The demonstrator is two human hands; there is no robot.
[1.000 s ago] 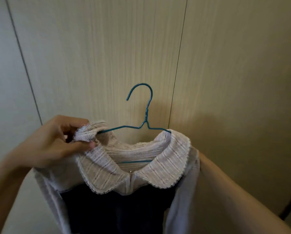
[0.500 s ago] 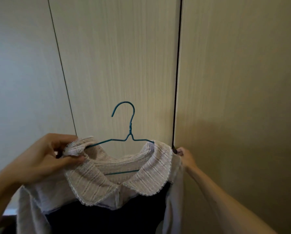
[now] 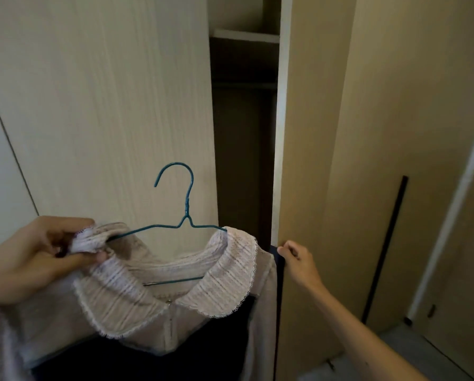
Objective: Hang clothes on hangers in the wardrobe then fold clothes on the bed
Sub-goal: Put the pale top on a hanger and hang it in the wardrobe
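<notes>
The blue wire hanger (image 3: pixel 187 209) stands upright, its hook curling up and to the left, in front of the closed left door (image 3: pixel 114 105). A pale blouse (image 3: pixel 225 273) with a lace-edged collar hangs on it. The collar drapes over both of the hanger's shoulders, the hanger's lower bar shows inside the neck opening, and dark fabric (image 3: pixel 147 358) lies below the collar. At the hanger's left end, the left hand (image 3: pixel 37 257) pinches the bunched collar between thumb and fingers. Just right of the hanger's right shoulder, the right hand (image 3: pixel 296 259) curls its fingers round the edge of the right wardrobe door (image 3: pixel 313 160), which stands ajar. Between hanger and door is the dark wardrobe interior, with a shelf (image 3: pixel 244 35) crossing it high above the hook. Well to the hanger's right, a dark vertical bar (image 3: pixel 384 248) runs down another panel.
</notes>
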